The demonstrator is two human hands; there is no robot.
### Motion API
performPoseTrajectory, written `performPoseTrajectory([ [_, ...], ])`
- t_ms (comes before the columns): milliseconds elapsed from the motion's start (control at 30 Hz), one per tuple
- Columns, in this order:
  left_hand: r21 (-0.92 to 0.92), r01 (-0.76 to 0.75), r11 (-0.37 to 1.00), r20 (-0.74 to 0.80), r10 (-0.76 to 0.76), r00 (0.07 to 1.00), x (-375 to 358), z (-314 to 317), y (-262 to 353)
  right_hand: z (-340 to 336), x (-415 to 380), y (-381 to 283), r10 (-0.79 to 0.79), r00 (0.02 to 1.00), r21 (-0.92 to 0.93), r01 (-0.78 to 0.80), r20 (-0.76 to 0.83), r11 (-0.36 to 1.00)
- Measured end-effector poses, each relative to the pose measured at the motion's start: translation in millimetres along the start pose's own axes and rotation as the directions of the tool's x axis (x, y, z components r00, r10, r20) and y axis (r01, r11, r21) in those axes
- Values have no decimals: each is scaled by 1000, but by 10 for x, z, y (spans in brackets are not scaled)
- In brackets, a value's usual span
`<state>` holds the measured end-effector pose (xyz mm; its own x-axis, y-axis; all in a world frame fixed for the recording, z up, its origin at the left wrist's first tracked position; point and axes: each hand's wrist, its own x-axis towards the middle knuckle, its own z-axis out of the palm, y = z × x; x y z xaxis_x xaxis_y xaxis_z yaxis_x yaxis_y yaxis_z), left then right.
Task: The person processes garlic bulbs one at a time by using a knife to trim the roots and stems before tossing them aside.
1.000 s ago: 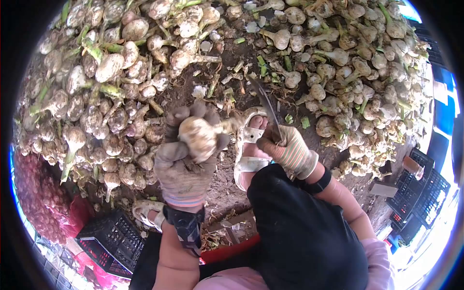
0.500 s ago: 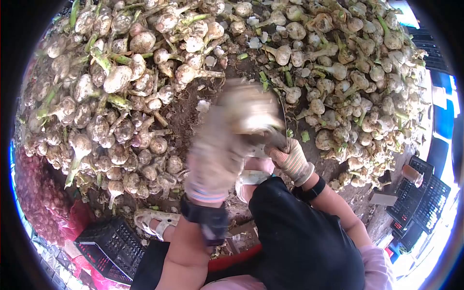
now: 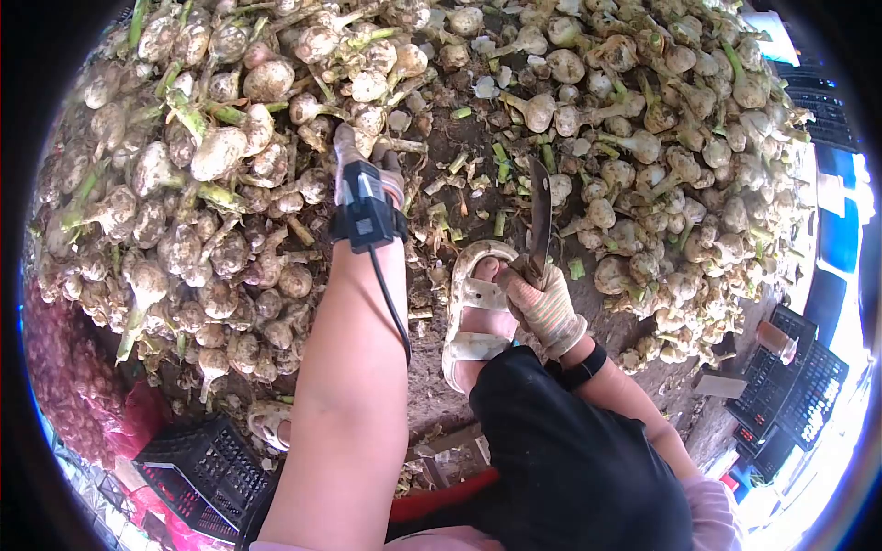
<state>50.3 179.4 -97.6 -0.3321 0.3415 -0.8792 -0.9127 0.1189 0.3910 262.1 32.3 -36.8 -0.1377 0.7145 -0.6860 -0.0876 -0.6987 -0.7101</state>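
Observation:
My left hand (image 3: 369,170), gloved, reaches to the edge of the left heap and closes around a dirty garlic bulb (image 3: 365,144) whose cut stem points right. Its fingertips are partly hidden by the hand and the black device strapped to the wrist. In my gloved right hand (image 3: 544,308) is a knife (image 3: 540,216), gripped by the handle beside my right knee. The dark, slightly curved blade points up and away from me, over the ground between the heaps. Garlic bulbs with stems (image 3: 220,151) surround the left hand.
A second heap of garlic (image 3: 675,165) lies to the right. Cut stem pieces (image 3: 501,163) litter the soil between. Black crates (image 3: 207,473) stand lower left, others (image 3: 790,376) at right. A red net sack (image 3: 69,367) sits at far left. My sandalled foot (image 3: 482,317) is near the knife.
My left hand, blurred near the knife before, has moved up and left to the left heap. The right hand keeps the knife, whose blade now shows clearly.

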Motion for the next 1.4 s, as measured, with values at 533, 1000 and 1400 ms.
performPoseTrajectory([
  [533,519,-767,378,829,-6,559,-1399,-1048,436,127,-115,-598,-315,885,-700,465,343,542],
  [1000,556,-691,461,804,-89,588,-1598,-1603,373,167,-47,-591,-388,653,-606,754,651,252],
  [1400,650,-529,545,751,-358,555,-2104,-1180,499,-391,321,-147,-441,873,-741,434,207,512],
])
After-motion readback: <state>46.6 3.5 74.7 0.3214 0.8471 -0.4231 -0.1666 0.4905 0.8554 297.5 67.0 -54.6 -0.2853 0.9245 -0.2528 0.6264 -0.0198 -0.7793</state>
